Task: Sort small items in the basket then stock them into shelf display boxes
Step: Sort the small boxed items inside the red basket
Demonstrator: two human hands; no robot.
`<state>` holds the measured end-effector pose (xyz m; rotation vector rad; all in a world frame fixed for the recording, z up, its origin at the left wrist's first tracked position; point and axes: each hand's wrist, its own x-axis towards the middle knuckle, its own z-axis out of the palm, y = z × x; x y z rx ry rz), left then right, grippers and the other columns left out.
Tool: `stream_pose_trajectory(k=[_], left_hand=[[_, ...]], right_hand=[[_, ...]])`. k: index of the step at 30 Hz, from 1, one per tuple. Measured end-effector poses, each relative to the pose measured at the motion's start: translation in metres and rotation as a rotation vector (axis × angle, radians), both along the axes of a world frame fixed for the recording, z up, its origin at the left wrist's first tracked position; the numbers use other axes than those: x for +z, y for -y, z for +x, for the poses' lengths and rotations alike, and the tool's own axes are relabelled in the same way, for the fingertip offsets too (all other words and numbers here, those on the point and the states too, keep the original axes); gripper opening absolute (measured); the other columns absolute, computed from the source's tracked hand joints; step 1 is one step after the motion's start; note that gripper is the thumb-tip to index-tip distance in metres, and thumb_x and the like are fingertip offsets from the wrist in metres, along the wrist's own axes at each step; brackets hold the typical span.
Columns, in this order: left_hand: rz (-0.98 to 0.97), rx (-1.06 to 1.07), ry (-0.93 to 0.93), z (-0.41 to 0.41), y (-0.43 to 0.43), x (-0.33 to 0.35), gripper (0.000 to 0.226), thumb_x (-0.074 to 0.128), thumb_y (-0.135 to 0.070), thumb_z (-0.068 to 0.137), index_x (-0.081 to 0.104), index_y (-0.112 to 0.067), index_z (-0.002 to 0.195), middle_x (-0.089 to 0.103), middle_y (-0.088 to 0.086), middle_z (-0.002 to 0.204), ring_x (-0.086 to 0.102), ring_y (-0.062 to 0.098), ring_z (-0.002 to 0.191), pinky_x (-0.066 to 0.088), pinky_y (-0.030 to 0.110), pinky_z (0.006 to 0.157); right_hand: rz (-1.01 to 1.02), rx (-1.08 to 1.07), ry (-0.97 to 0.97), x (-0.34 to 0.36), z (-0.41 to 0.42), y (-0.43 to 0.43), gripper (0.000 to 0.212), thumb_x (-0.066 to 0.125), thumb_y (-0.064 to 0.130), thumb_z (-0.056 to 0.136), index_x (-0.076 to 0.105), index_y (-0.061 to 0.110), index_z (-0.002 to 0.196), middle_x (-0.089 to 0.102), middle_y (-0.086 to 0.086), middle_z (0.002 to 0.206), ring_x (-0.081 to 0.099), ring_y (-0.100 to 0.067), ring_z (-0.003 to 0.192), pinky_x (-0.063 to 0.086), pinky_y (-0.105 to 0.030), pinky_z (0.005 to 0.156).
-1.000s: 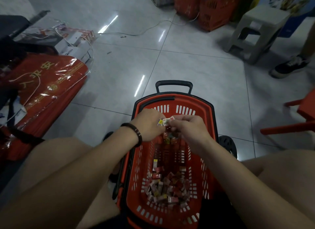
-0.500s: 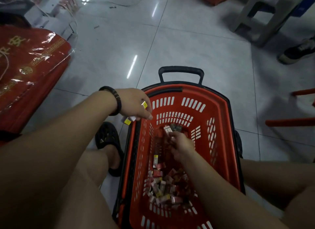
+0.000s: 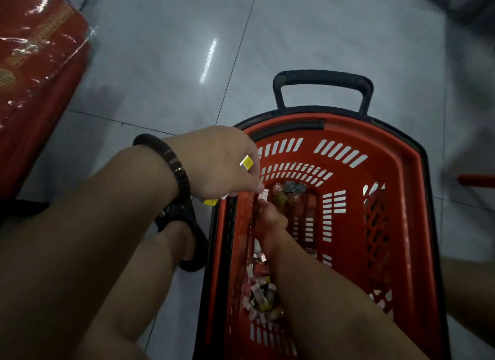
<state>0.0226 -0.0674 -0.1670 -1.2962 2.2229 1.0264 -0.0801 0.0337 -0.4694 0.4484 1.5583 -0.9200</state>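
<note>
A red plastic basket (image 3: 401,198) with a black handle (image 3: 321,78) stands on the tiled floor between my legs. Several small wrapped items (image 3: 261,292) lie heaped at its near end, and a few more small items (image 3: 290,189) sit at its far end. My left hand (image 3: 222,161), with a dark bracelet on the wrist, hovers over the basket's left rim and grips a few small yellow-and-white packets (image 3: 247,162). My right hand (image 3: 269,216) is down inside the basket and lifts a small white-and-red packet (image 3: 263,194) up to the left hand's fingertips.
A large red plastic-wrapped package (image 3: 34,64) lies on the floor at the left. My left foot in a black sandal (image 3: 187,225) rests beside the basket. A red bar (image 3: 476,180) juts in at the right edge. Grey tiles surround the basket.
The camera has tilted further down. My left hand has stayed at the basket's left rim with its packets. My right hand has risen from the basket's bottom toward the left hand with a packet.
</note>
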Motion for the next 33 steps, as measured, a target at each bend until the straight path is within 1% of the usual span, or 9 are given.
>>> stream_pose_trajectory(k=[2,5,9,12,18,23,25,29,33], left_hand=[[0.015,-0.007,0.020,0.002,0.000,-0.003,0.019,0.069,-0.052,0.094,0.071,-0.033,0.100,0.067,-0.015,0.074,0.059,-0.004,0.068,0.036,0.015,0.058],[0.014,0.001,0.014,0.002,0.000,-0.005,0.018,0.069,-0.051,0.095,0.070,-0.034,0.101,0.063,-0.020,0.080,0.059,-0.001,0.072,0.036,0.014,0.060],[0.028,0.038,-0.029,0.001,0.002,-0.002,0.019,0.069,-0.054,0.093,0.070,-0.035,0.096,0.074,-0.010,0.078,0.068,0.002,0.066,0.046,0.016,0.056],[0.038,0.081,-0.072,0.001,0.004,0.001,0.027,0.065,-0.062,0.092,0.070,-0.035,0.094,0.074,-0.012,0.071,0.067,-0.004,0.061,0.047,0.016,0.057],[0.034,0.306,-0.318,-0.004,0.000,0.015,0.055,0.035,-0.066,0.103,0.072,-0.027,0.092,0.074,-0.008,0.085,0.071,0.008,0.093,0.058,0.038,0.088],[-0.049,0.411,-0.535,-0.016,-0.013,0.025,0.061,0.026,-0.061,0.109,0.070,-0.020,0.096,0.069,-0.010,0.071,0.052,-0.002,0.052,0.042,0.027,0.061],[-0.063,0.437,-0.626,-0.022,-0.022,0.033,0.058,0.029,-0.060,0.109,0.068,-0.019,0.099,0.065,-0.012,0.065,0.049,0.005,0.052,0.042,0.024,0.053],[-0.006,0.467,-0.827,-0.035,-0.039,0.038,0.044,0.035,-0.048,0.112,0.061,-0.013,0.104,0.059,-0.005,0.070,0.049,0.009,0.052,0.041,0.022,0.049],[-0.167,0.378,-0.765,-0.039,-0.055,0.040,0.040,0.033,-0.052,0.111,0.062,-0.025,0.112,0.067,-0.009,0.092,0.058,0.008,0.076,0.048,0.026,0.068]], right_hand=[[-0.009,0.081,-0.032,0.001,-0.004,0.000,0.036,0.074,0.031,0.085,0.075,0.006,0.110,0.079,-0.017,0.109,0.077,-0.032,0.097,0.063,-0.039,0.080],[-0.031,0.180,-0.089,0.001,-0.005,-0.004,0.033,0.079,0.030,0.090,0.073,0.010,0.116,0.078,-0.009,0.110,0.075,-0.021,0.084,0.061,-0.030,0.065],[-0.041,0.164,-0.099,0.015,-0.006,-0.002,0.040,0.083,0.030,0.087,0.076,0.004,0.116,0.081,-0.011,0.102,0.078,-0.026,0.086,0.066,-0.040,0.076],[-0.021,0.057,-0.049,0.055,-0.011,-0.004,0.024,0.078,0.015,0.089,0.073,0.001,0.109,0.078,-0.013,0.089,0.075,-0.029,0.073,0.059,-0.034,0.059],[-0.510,0.127,-0.194,0.196,-0.032,-0.021,0.023,0.064,0.025,0.104,0.075,0.005,0.106,0.076,-0.005,0.088,0.068,-0.015,0.069,0.052,-0.028,0.060],[-0.820,0.342,-0.322,0.289,-0.039,-0.037,0.029,0.069,0.041,0.101,0.072,0.012,0.105,0.075,-0.003,0.092,0.069,-0.015,0.073,0.054,-0.030,0.064],[-0.844,0.363,-0.274,0.307,-0.038,-0.047,0.038,0.073,0.043,0.098,0.073,0.007,0.110,0.078,-0.010,0.097,0.073,-0.022,0.079,0.057,-0.034,0.069],[-0.825,0.246,-0.273,0.314,-0.039,-0.052,0.030,0.079,0.028,0.096,0.075,0.000,0.106,0.075,-0.014,0.085,0.074,-0.026,0.079,0.059,-0.031,0.069],[-0.849,0.159,-0.211,0.317,-0.046,-0.061,0.017,0.079,0.011,0.093,0.076,0.000,0.105,0.075,-0.027,0.102,0.071,-0.031,0.085,0.060,-0.035,0.076]])
